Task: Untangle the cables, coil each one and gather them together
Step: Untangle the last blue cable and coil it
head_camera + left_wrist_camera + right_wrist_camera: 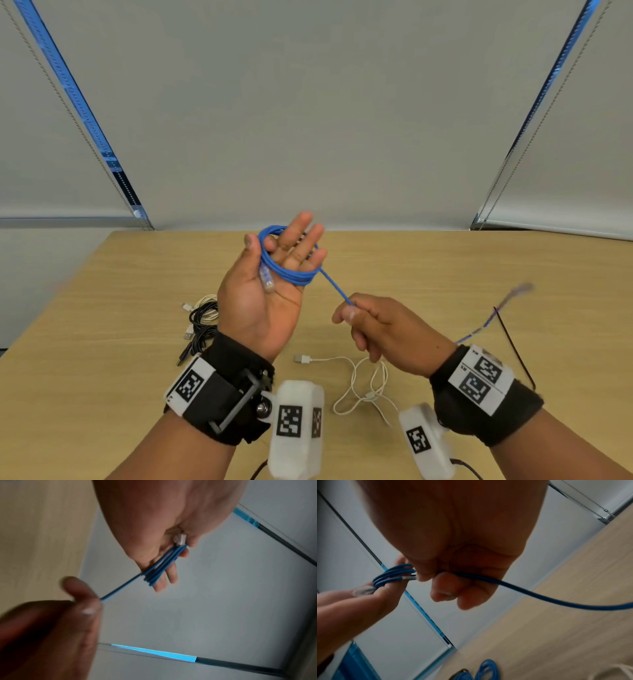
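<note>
A bright blue round cable (291, 274) ends in a clear, whitish plug (267, 279). The pale wood-grain counter (445, 274) is light tan with fine darker streaks. On it lie a thin white cable (356, 383) with a silvery plug and a heap of black cables (200, 329) mixed with cream-white ones. Both wrists wear black fabric bands (233, 387) carrying white tags printed with black square-block patterns. The grey roller blinds (308, 120) behind show bright blue strips between them, edged by silvery bead chains.
</note>
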Demonstrator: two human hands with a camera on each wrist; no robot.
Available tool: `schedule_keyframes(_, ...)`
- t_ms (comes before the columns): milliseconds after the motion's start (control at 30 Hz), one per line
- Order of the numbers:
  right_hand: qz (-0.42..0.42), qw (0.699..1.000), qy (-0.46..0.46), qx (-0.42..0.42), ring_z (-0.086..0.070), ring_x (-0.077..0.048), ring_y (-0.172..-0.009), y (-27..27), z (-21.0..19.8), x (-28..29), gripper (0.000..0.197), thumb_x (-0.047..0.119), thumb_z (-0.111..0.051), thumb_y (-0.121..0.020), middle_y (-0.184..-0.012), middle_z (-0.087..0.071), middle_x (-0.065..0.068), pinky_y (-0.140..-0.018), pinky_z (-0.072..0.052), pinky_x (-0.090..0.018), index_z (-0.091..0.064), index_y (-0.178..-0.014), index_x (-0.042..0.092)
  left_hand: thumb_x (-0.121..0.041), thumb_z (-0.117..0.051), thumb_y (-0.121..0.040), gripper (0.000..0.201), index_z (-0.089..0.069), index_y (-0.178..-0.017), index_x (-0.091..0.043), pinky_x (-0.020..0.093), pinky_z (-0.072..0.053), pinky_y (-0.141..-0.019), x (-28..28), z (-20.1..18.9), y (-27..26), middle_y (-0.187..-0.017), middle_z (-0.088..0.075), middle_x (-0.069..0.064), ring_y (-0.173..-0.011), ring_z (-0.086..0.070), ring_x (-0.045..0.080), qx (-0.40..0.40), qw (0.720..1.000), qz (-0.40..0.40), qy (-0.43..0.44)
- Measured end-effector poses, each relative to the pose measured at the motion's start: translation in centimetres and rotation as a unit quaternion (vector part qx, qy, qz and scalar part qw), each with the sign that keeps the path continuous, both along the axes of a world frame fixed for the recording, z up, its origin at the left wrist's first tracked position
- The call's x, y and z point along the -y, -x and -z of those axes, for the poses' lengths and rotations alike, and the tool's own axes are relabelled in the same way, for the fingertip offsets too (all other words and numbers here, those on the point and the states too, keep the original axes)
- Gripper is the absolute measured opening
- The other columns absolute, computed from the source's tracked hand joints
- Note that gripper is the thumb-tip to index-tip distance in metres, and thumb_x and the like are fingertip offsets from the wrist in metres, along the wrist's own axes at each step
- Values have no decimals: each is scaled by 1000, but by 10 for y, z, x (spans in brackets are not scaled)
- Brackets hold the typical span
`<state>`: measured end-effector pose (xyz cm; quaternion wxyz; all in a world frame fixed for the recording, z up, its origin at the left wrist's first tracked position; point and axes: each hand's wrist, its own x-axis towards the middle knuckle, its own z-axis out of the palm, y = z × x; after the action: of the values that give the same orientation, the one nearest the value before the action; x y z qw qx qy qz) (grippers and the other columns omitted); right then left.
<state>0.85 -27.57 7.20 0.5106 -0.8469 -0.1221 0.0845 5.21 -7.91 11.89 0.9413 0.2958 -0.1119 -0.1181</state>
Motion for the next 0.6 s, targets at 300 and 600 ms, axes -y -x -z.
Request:
schedule_keyframes(300, -71, 995, 66, -7, -52, -1, -59, 20, 1, -6, 23, 33, -46, -106, -61, -55, 10, -63, -43, -16, -66, -117, 32, -28, -42, -106, 21, -46, -86, -26, 29, -46, -99, -1, 23, -15, -128, -70, -14, -118, -62, -2, 123, 862, -241, -430)
schedule_keyframes(600, 74, 987, 0, 140, -57, -5, -67, 1, -30, 9, 11, 25, -61, -99, -90, -63, 10, -65, -44, -25, -65, -89, 28, -31, -36, -110, 37, -52, -86, -8, 41, -55, -88, 20, 42, 21, -60, -48, 6, -67, -65, 30, 60, 906, 122, -401)
